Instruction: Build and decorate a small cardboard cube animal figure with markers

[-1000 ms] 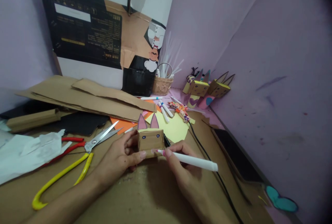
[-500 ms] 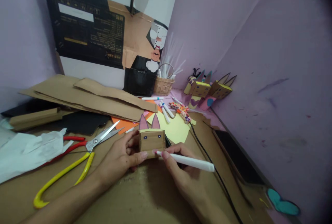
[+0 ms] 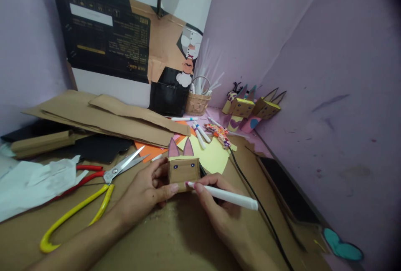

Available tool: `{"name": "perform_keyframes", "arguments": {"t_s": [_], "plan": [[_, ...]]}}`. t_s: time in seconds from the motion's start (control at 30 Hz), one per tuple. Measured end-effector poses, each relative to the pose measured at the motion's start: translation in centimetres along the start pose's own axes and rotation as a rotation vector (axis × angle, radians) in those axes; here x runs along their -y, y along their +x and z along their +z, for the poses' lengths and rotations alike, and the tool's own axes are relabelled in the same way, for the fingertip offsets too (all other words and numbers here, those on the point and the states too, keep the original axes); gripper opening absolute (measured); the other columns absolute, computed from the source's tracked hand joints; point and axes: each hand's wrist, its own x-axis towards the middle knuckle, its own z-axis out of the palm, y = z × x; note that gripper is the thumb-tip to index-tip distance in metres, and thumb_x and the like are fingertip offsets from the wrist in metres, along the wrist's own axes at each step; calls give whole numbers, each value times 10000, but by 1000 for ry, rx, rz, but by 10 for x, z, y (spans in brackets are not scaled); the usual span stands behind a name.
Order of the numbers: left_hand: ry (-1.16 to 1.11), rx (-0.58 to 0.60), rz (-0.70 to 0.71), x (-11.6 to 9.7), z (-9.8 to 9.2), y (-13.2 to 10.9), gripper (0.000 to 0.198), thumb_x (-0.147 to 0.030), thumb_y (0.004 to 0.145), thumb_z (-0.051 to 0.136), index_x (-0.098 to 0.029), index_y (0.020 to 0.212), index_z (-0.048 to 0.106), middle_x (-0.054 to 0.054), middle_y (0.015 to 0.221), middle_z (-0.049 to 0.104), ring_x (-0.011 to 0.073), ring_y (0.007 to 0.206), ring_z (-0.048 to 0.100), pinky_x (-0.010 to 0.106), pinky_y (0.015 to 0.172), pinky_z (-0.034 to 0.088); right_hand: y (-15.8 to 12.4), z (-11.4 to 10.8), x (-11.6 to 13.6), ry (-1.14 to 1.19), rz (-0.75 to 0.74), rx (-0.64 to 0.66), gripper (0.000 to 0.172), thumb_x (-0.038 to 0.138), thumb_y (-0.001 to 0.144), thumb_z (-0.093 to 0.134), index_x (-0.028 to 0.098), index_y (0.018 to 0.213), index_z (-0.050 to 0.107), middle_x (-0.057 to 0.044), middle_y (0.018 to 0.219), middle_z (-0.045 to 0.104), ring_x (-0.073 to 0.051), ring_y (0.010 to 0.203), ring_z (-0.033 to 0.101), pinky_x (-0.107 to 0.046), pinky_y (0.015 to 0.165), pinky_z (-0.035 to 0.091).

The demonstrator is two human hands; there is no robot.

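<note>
A small cardboard animal head (image 3: 184, 172) with pink pointed ears and two drawn eyes stands upright in front of me. My left hand (image 3: 153, 185) grips it by its left side, thumb on the lower front edge. In my right hand (image 3: 216, 204) is a white marker (image 3: 232, 196), held like a pen. Its pink tip touches the lower front of the cardboard head, near a small pink mark. Fingers of the left hand behind the head are partly hidden.
Left of my hands lie scissors (image 3: 114, 172) with red and yellow handles, and white crumpled paper (image 3: 37, 181). Cardboard sheets (image 3: 103, 114) are stacked behind. A patterned glue gun (image 3: 219, 134) trails a black cord (image 3: 250, 189) on the right. Finished-looking cardboard animals (image 3: 244, 107) stand by the wall.
The marker has shifted very slightly, its back end a little lower and its tip a little to the left. My left hand and the cardboard head stay nearly still.
</note>
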Motion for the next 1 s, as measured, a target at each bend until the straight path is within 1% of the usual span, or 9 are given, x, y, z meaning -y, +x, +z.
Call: {"name": "perform_keyframes", "arguments": {"t_s": [0.13, 0.27, 0.37, 0.53, 0.67, 0.8, 0.93, 1.0], "plan": [[-15, 1, 0, -1, 0, 0, 789, -371, 643, 753, -225, 1322, 378, 151, 1261, 573, 253, 893, 641, 213, 477, 466, -1, 0, -1, 21, 22, -2, 170, 297, 817, 591, 190, 694, 636, 20, 554, 597, -104, 486, 498, -194, 443, 341], [3, -14, -3, 0, 0, 0, 797, -369, 638, 751, -220, 1326, 379, 153, 1217, 597, 249, 851, 646, 214, 467, 461, -1, 0, 0, 6, 16, -7, 165, 311, 819, 598, 190, 719, 650, 15, 574, 602, -109, 507, 506, -198, 456, 346], [-9, 5, 5, 0, 0, 0, 774, -356, 645, 743, -212, 1316, 385, 154, 1221, 589, 253, 878, 638, 211, 471, 457, -1, 0, 2, -2, 9, 8, 164, 302, 814, 599, 188, 709, 652, 14, 567, 601, -110, 502, 504, -200, 453, 344], [-1, -3, 2, 0, 1, 0, 784, -363, 649, 740, -216, 1323, 367, 150, 1248, 567, 212, 800, 623, 211, 464, 440, 0, -1, 3, 4, 21, -1, 163, 303, 819, 593, 190, 711, 639, 19, 569, 596, -107, 501, 500, -198, 455, 344], [3, 6, 4, 2, 0, 1, 802, -371, 649, 739, -216, 1338, 359, 155, 1244, 572, 220, 812, 622, 214, 469, 443, 0, 1, 2, 10, 14, 21, 157, 294, 820, 591, 190, 713, 641, 22, 554, 588, -107, 495, 498, -199, 455, 346], [8, 9, 0, 2, -1, 0, 823, -381, 649, 736, -215, 1352, 342, 165, 1251, 571, 230, 816, 634, 215, 465, 447, 1, 0, 0, 41, 42, -20, 173, 306, 811, 592, 187, 689, 619, 27, 534, 570, -102, 463, 467, -195, 423, 326], [8, 20, 2, -3, 0, -1, 793, -390, 653, 739, -218, 1336, 375, 167, 1276, 564, 288, 958, 626, 214, 489, 457, 2, -5, 3, 68, 55, -106, 170, 313, 804, 595, 185, 692, 600, 32, 525, 552, -100, 456, 461, -194, 414, 325], [6, 25, 1, -4, 1, -2, 791, -392, 655, 740, -221, 1336, 375, 167, 1283, 559, 293, 966, 624, 220, 495, 460, 2, -7, 4, 57, 58, -126, 178, 315, 806, 589, 186, 684, 588, 39, 510, 527, -100, 448, 450, -195, 409, 320]]}}
